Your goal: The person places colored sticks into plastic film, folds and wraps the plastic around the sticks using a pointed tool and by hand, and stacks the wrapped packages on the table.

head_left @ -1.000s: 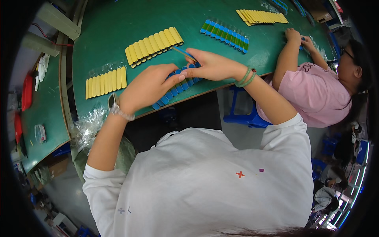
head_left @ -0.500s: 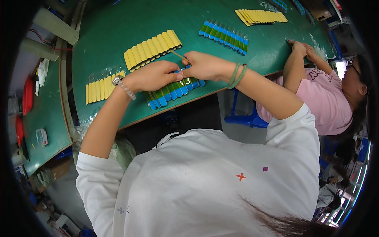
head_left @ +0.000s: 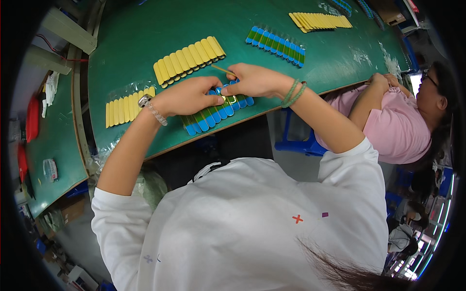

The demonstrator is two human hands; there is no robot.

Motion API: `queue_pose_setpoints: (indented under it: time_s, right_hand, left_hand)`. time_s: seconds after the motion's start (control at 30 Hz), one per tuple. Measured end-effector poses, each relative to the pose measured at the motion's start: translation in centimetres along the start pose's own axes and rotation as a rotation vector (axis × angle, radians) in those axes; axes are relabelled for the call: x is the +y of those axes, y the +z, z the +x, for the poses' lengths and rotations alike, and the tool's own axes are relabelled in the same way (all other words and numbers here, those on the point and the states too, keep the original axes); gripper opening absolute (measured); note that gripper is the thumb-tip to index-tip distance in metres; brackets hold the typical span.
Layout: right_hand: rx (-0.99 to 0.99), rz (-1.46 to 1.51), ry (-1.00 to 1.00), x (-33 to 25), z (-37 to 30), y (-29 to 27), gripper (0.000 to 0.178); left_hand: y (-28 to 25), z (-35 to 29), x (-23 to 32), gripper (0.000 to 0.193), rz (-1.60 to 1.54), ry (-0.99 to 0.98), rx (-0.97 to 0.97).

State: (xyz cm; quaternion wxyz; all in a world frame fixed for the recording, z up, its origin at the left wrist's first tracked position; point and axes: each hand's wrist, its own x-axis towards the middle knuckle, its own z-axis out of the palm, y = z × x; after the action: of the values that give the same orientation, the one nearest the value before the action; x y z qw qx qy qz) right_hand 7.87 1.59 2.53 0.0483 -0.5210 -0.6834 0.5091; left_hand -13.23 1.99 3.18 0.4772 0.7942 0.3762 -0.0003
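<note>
A row of blue-and-green flat strips with rounded ends [head_left: 206, 119] lies side by side near the front edge of the green table. My left hand [head_left: 194, 95] is closed over the row's upper part, its thumb and curled fingers at the strips; its palm hides several of them. Close by on the right, my right hand [head_left: 250, 81] is closed, thumb pressed down at the same row. A thin yellowish stick [head_left: 221, 69] pokes out from its fingers toward the upper left. What lies beneath both hands' fingertips is hidden.
Beyond my hands lies a row of yellow strips [head_left: 188, 60], with more yellow strips [head_left: 127, 108] in clear film at left. Another blue-and-green row [head_left: 276, 46] and a yellow row [head_left: 320, 21] lie farther right. A co-worker in pink [head_left: 395, 114] sits at right.
My hands stay over the row and have shifted slightly; the thumbs are a little farther apart. The co-worker's hands have drawn back from the table toward their body.
</note>
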Motion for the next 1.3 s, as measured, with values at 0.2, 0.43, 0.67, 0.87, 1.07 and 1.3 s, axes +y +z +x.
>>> queue_pose_setpoints:
  time_s: [0.2, 0.43, 0.67, 0.87, 1.07, 1.3]
  right_hand:
    - [0.153, 0.134, -0.085, 0.4, -1.8, 0.8, 0.043]
    - [0.38, 0.14, -0.244, 0.7, -1.8, 2.1, 0.033]
    - [0.379, -0.034, -0.546, 1.6, -0.6, 2.3, 0.027]
    - [0.189, -0.048, -0.551, -0.1, 0.9, 1.8, 0.024]
    - [-0.045, -0.128, -0.53, 0.1, 3.4, 0.1, 0.031]
    - [-0.094, -0.347, -0.45, -4.0, 4.1, 0.7, 0.031]
  left_hand:
    - [1.4, -2.1, 0.4, 0.033, -0.088, -0.03, 0.157]
    - [4.2, -5.1, 1.7, 0.063, 0.4, 0.185, 0.376]
    - [4.8, -5.4, 2.3, 0.061, 0.798, 0.185, 0.38]
    - [5.6, -4.7, 2.2, 0.041, 1.038, 0.172, 0.438]
    - [6.0, -5.4, 1.7, 0.021, 1.11, 0.524, 0.621]
    - [6.9, -5.8, 1.2, 0.018, 1.147, 0.645, 0.586]
